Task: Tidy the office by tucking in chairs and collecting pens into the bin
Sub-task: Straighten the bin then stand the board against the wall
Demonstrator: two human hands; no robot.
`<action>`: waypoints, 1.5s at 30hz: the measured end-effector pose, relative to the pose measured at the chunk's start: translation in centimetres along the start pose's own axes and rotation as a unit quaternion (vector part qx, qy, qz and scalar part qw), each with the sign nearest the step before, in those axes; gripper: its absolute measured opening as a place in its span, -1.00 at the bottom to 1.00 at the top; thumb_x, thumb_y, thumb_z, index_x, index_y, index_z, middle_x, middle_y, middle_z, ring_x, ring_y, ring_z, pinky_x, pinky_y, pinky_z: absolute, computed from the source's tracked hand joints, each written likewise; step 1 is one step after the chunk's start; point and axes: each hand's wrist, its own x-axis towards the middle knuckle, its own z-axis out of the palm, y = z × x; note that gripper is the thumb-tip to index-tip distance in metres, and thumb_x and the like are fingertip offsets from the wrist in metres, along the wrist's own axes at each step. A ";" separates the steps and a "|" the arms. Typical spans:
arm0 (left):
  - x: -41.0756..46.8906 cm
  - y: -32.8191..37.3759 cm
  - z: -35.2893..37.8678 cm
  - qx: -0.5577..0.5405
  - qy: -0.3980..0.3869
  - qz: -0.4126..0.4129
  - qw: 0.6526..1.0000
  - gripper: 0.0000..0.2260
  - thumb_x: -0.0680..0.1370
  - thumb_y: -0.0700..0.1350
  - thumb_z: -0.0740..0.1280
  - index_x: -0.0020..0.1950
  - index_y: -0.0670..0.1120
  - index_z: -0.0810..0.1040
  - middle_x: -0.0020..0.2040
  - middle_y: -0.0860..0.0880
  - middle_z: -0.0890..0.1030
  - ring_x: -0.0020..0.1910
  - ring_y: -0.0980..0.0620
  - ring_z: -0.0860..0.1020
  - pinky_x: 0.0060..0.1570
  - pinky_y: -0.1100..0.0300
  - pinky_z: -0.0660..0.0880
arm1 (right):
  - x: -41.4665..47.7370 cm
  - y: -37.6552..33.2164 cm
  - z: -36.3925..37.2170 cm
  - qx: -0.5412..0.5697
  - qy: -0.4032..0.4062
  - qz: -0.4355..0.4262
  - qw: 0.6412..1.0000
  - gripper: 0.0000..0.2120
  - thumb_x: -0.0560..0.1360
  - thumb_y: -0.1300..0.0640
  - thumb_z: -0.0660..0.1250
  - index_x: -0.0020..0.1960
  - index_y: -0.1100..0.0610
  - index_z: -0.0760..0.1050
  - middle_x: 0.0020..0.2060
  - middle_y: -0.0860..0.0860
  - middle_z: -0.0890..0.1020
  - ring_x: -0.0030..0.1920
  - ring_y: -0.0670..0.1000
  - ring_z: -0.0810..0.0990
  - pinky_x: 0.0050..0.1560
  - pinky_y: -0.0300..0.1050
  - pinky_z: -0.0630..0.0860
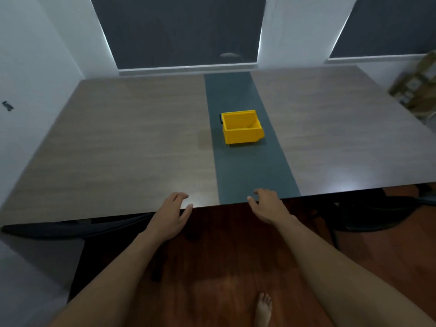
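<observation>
A: Where does the yellow bin (241,127) stand?

B: Upright on the dark grey strip (245,147) that runs down the middle of the table (122,138), about midway between the near and far edges. Its open top faces up, and what shows of its inside looks bare. A small dark thing sits at its far left corner, too small to tell what it is.

A: And the hands?

B: Both are at the table's near edge, well apart from the bin. The left hand (171,217) reaches over the edge onto the wood, fingers loosely curled and spread, gripping nothing. The right hand (265,206) lies at the edge where the grey strip meets it, its fingers likewise slack and bent, holding nothing. Whether the fingertips touch the surface cannot be told.

A: The surface and room?

B: Wood-grain panels lie on either side of the strip. Beyond the far edge are white walls and two dark window blinds (179,31). A wooden rack (417,88) stands off the far right corner.

A: Room to move?

B: Dark chairs are under the near edge, one at the left (70,228) and one at the right (377,213). Between them is reddish wooden floor (224,256), where the person's bare foot (263,311) shows.
</observation>
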 end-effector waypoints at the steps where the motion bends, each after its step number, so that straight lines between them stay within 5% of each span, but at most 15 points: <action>1: 0.6 1.1 1.2 -0.003 0.002 -0.005 1.000 -0.53 0.74 0.16 0.19 0.57 -0.07 0.42 0.53 0.00 0.44 0.49 0.02 0.45 0.49 0.13 0.38 | 0.4 1.7 -0.4 0.011 -0.003 -0.004 1.000 -0.45 0.70 -0.20 0.14 0.53 0.14 0.35 0.45 0.13 0.46 0.51 0.17 0.33 0.43 0.23 0.41; 12: 6.5 10.4 15.5 -0.032 -0.018 -0.076 0.996 -0.48 0.73 0.20 0.17 0.61 -0.05 0.39 0.62 -0.01 0.32 0.60 -0.02 0.33 0.53 0.04 0.36 | 5.4 16.1 -3.4 0.034 -0.023 -0.029 0.999 -0.48 0.69 -0.18 0.17 0.53 0.09 0.37 0.51 0.06 0.41 0.57 0.11 0.25 0.52 0.20 0.34; 30: 20.9 10.8 24.8 0.037 -0.042 -0.074 0.996 -0.30 0.72 0.29 0.07 0.75 -0.07 0.08 0.77 -0.01 -0.02 0.75 -0.06 -0.09 0.70 -0.07 0.01 | 18.8 23.8 4.0 -0.002 -0.076 -0.068 0.995 -0.31 0.71 -0.21 0.07 0.71 0.08 -0.02 0.71 -0.03 -0.08 0.69 0.01 -0.13 0.63 0.24 0.14; 34: 24.6 7.4 27.5 0.028 -0.009 -0.099 0.995 -0.28 0.71 0.33 0.04 0.76 -0.03 0.00 0.77 0.03 -0.13 0.74 -0.05 -0.17 0.71 -0.11 -0.05 | 22.7 24.6 7.6 -0.017 0.000 -0.080 0.997 -0.31 0.71 -0.22 0.02 0.71 -0.01 -0.17 0.69 -0.08 -0.23 0.68 -0.01 -0.27 0.67 0.17 -0.04; 39: 25.6 3.1 30.0 0.144 0.072 -0.058 0.985 -0.32 0.73 0.32 0.01 0.76 0.06 -0.07 0.77 0.02 -0.11 0.75 -0.05 -0.17 0.70 -0.15 -0.08 | 23.9 23.7 10.5 -0.118 0.148 -0.078 0.979 -0.36 0.71 -0.28 -0.12 0.71 -0.08 -0.16 0.71 -0.05 -0.09 0.70 0.03 -0.18 0.66 0.15 -0.04; 45: 25.8 2.4 31.1 0.180 0.140 -0.042 0.973 -0.33 0.69 0.28 0.09 0.75 0.06 0.06 0.76 0.01 0.05 0.75 -0.04 -0.03 0.68 -0.17 0.07 | 24.9 24.4 11.0 -0.181 0.157 -0.121 0.963 -0.32 0.70 -0.26 -0.10 0.72 0.01 -0.14 0.71 0.04 -0.05 0.70 0.11 -0.13 0.63 0.23 0.02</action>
